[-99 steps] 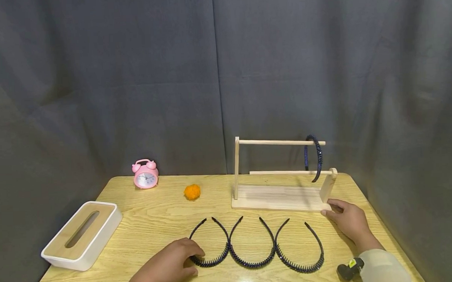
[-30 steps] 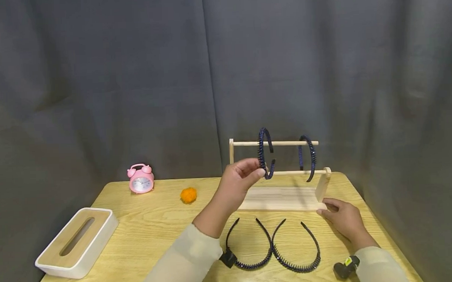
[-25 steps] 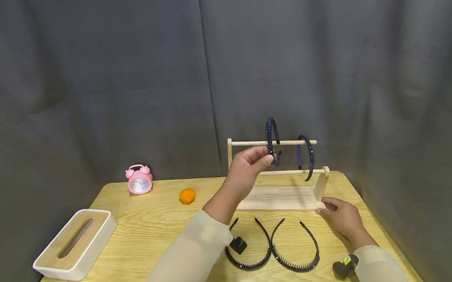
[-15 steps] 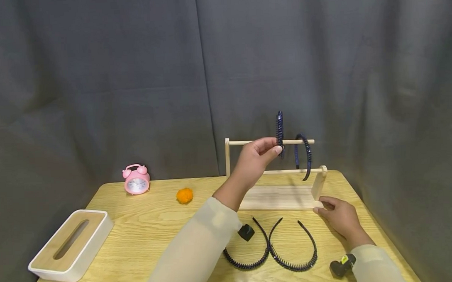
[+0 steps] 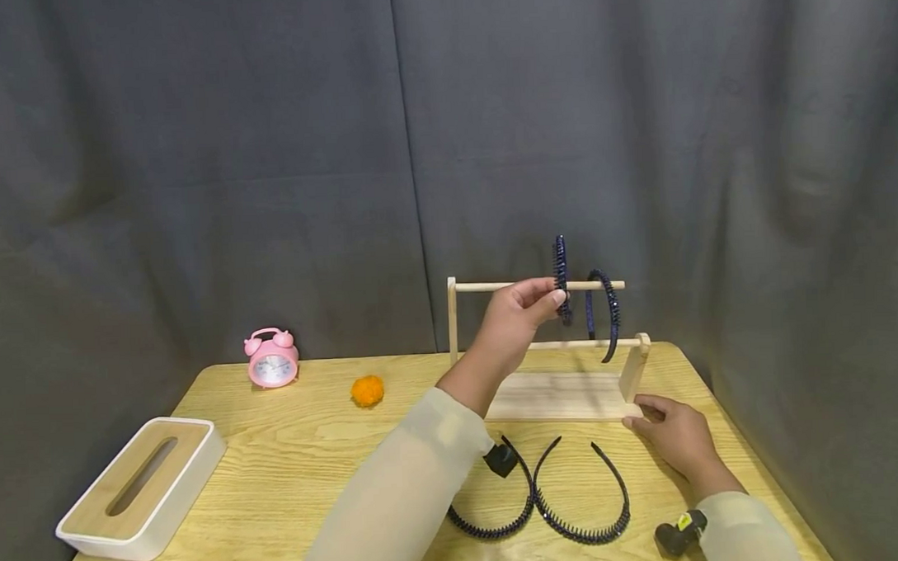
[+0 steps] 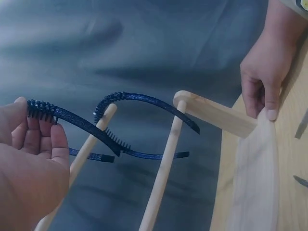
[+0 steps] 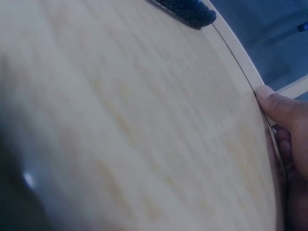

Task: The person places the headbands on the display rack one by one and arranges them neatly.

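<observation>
My left hand (image 5: 512, 326) pinches a dark blue toothed headband (image 5: 560, 256) between thumb and fingers at the upper rod of a wooden rack (image 5: 553, 395). The held headband is seen edge-on in the head view. Its two arms pass on either side of the upper rod in the left wrist view. Just right of it, another such headband (image 5: 614, 316) hangs on the rack. At the base's right front corner, my right hand (image 5: 677, 439) grips the wood, thumb (image 7: 269, 98) on one side and fingers curled on the other.
Two more headbands lie on the table in front of the rack, the left one (image 5: 491, 532) partly behind my left sleeve, the right one (image 5: 587, 536) fully visible. Left of the rack are an orange pompom (image 5: 367, 391), a pink alarm clock (image 5: 272, 367) and a white tissue box (image 5: 148, 489).
My left hand has taken the leftmost headband off the table and raised it to the rack's upper rod, turning it edge-on and lowering it slightly. My right hand has kept its grip on the base.
</observation>
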Demonstrator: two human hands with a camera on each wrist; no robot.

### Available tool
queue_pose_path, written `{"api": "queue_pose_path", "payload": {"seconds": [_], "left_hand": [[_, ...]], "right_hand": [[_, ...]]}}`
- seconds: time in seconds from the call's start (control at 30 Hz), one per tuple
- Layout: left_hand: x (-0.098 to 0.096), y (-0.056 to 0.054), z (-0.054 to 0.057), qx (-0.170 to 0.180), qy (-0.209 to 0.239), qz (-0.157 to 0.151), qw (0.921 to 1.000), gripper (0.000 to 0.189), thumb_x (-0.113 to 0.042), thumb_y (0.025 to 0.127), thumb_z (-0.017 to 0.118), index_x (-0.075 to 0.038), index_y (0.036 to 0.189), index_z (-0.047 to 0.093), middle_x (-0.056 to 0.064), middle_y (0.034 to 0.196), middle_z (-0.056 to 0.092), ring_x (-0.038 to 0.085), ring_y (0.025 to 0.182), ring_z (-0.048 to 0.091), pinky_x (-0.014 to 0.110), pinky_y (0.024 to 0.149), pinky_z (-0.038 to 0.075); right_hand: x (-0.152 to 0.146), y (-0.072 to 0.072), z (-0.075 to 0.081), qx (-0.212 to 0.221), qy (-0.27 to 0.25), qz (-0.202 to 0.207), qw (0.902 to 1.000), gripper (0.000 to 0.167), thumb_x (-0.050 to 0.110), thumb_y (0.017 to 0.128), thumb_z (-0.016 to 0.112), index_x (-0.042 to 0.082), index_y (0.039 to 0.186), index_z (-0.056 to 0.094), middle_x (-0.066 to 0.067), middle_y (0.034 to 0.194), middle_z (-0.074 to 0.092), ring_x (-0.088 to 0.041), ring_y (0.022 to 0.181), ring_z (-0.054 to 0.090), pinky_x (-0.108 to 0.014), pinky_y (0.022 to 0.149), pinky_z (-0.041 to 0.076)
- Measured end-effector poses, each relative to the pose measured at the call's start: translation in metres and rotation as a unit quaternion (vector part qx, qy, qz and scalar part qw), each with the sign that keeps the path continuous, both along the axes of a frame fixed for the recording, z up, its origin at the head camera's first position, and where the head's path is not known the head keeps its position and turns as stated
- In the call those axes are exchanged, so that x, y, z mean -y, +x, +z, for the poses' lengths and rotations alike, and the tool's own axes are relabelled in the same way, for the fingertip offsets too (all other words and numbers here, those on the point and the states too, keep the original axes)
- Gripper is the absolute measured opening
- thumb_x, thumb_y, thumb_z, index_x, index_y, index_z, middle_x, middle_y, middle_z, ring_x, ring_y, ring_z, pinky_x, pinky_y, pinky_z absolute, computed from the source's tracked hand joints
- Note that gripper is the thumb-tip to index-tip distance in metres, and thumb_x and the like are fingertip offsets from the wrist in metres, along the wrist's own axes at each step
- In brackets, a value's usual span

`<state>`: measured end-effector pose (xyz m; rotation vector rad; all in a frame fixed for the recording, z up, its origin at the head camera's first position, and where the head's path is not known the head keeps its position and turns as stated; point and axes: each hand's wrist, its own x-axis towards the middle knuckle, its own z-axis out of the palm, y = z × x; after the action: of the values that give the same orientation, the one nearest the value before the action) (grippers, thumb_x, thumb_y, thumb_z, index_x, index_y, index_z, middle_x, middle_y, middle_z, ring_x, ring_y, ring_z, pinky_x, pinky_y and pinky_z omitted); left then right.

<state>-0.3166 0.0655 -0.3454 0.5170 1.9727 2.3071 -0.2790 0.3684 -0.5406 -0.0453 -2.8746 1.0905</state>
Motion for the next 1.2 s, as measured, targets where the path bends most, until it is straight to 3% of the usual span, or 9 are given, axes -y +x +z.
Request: {"api": "queue_pose_path", "payload": {"seconds": [0.33,0.57,0.87,1.2], "left_hand": [[-0.012,-0.005,-0.010,0.066,0.000,0.014,0.9977,0.025,-0.013,0.106,0.074,-0.004,0.129,0.078,0.008,0.122,0.080,0.010,0.089,0.068,0.045,0.107,0.060],[-0.018,-0.003,-0.016,0.091,0.017,0.002,0.9957,0.027,-0.013,0.106,0.073,-0.001,0.131,0.076,0.009,0.120,0.079,0.013,0.087,0.067,0.052,0.112,0.057],[-0.020,-0.005,-0.033,0.107,0.005,-0.003,0.9942,0.030,-0.014,0.107,0.072,-0.002,0.134,0.074,0.009,0.123,0.077,0.014,0.098,0.069,0.036,0.103,0.062],[-0.023,-0.011,-0.040,0.106,-0.001,0.008,0.9944,0.029,-0.018,0.106,0.074,-0.006,0.133,0.076,0.005,0.121,0.077,0.014,0.101,0.070,0.038,0.105,0.061]], "right_hand": [[0.001,0.001,0.000,0.007,-0.005,-0.010,0.9999,0.068,0.045,0.102,0.078,0.004,0.154,0.061,-0.026,0.153,0.060,-0.054,0.143,0.054,-0.069,0.115,0.048],[0.001,0.001,0.001,0.003,0.001,-0.015,0.9999,0.067,0.044,0.102,0.079,0.005,0.153,0.061,-0.025,0.153,0.061,-0.054,0.144,0.054,-0.068,0.116,0.047],[0.004,0.005,0.003,0.002,-0.005,-0.013,0.9999,0.067,0.044,0.102,0.078,0.004,0.153,0.061,-0.026,0.152,0.061,-0.052,0.142,0.057,-0.067,0.115,0.049],[0.006,0.006,0.006,0.003,0.000,-0.016,0.9999,0.064,0.041,0.102,0.079,0.004,0.152,0.062,-0.026,0.152,0.061,-0.054,0.144,0.053,-0.069,0.117,0.045]]}}
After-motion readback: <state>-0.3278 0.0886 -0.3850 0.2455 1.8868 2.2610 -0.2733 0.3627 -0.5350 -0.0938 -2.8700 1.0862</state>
